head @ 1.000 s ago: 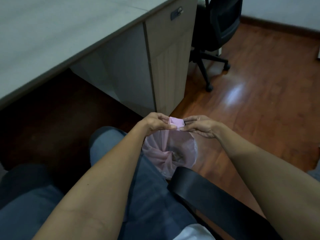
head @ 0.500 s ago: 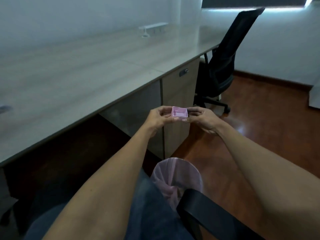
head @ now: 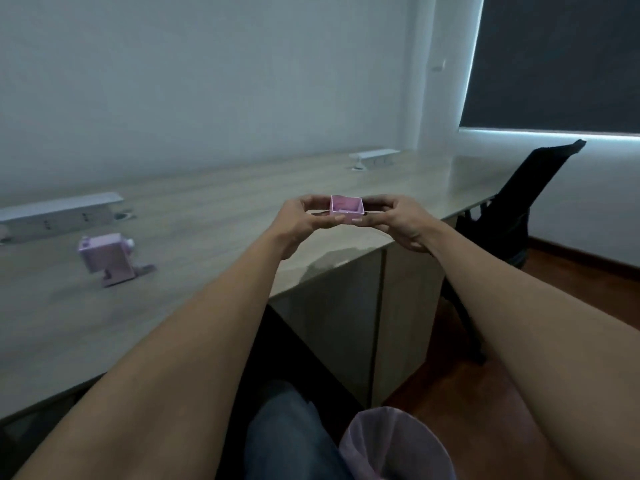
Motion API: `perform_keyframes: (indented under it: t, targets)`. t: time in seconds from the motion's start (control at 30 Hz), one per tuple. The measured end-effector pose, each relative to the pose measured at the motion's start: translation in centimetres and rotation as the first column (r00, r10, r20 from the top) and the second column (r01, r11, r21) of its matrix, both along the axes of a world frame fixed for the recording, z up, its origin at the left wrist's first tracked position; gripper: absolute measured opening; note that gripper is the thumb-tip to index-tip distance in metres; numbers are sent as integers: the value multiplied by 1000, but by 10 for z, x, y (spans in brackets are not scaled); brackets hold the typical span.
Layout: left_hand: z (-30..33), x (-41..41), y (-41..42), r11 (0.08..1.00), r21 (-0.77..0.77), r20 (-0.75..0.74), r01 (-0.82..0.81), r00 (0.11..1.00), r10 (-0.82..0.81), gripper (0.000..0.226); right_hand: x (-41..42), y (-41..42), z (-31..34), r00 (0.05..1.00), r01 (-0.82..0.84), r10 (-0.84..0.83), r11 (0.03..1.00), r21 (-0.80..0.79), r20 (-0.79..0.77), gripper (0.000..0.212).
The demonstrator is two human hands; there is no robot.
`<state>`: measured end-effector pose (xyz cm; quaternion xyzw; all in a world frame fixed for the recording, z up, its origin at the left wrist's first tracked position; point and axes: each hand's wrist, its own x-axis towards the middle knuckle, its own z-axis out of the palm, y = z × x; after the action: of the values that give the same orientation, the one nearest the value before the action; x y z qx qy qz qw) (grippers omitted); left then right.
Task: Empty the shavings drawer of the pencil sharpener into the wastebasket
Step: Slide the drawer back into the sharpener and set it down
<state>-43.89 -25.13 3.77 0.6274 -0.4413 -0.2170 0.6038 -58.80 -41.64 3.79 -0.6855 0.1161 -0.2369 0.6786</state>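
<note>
Sharpener [head: 108, 259] on the surface [head: 214, 216], far left, well apart from both hands, slot for its drawer turned away or blurred, not readable. Left hand [head: 304, 221] at centre, grip pinched on the left end of the drawer [head: 347, 205]. Drawer held level and mouth-up above the surface edge, interior apparently bare, though too small to rule out dust. Right hand [head: 398, 220] just beside, grip pinched on the drawer's right end. Bin [head: 394, 445] with pink liner low on the floor, bottom right, well below the drawer.

Change over the last second: drawer previously tipped directly over the bin mouth; raised since to surface height and righted. Judged meaning: tipping done, emptying step complete. Remaining, by inference: carry leftward to the sharpener and slide the drawer home. Likely hazard: misaligned entry at the slot.
</note>
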Motion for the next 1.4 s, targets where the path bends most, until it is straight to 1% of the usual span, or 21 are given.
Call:
perform_keyframes:
  t: [0.17,0.27,0.4,0.5,0.6,0.7,0.8,0.87,0.93,1.03,1.1,1.2,1.27,1.4]
  targets:
    - [35,48,61,993,-26,39,-118,992,119,54,66,45,40,990,-134,136,989,-64,34,44]
    - [55,76,107,980,-30,79,-197,977,199,51,109,81,58,972,-222,228,970,-95,55,44]
    - [77,111,170,945,-44,109,-325,938,328,50,169,130,77,935,-338,347,934,-120,70,47]
    - [87,131,214,911,-31,139,-410,901,411,45,207,167,87,903,-414,425,900,-133,65,40]
    - [89,154,254,873,-2,146,-487,864,482,46,242,202,89,873,-473,484,870,-140,63,34]
    - [84,174,291,842,10,133,-539,835,533,49,277,234,82,843,-525,536,839,-144,47,40]
    - [75,184,319,831,36,163,-555,824,543,44,305,256,70,817,-567,576,810,-151,24,44]
    - [66,191,335,824,46,148,-565,820,553,44,320,265,60,799,-595,602,788,-160,-5,48]
    - [56,198,352,803,43,124,-594,801,586,46,332,271,47,803,-591,594,784,-189,-46,53]
    - [39,203,378,766,49,92,-641,766,636,43,338,268,33,827,-560,549,784,-267,-121,58]
    - [26,204,395,752,76,63,-654,756,651,41,337,266,27,822,-568,545,767,-298,-164,58]
    - [4,203,412,748,159,27,-644,761,649,38,335,265,18,812,-583,547,750,-314,-202,56]
    - [-9,199,414,743,214,8,-634,762,648,39,333,265,13,806,-592,549,740,-318,-222,55]
    - [-28,192,406,739,265,0,-620,766,643,39,330,266,9,802,-597,550,735,-320,-234,50]
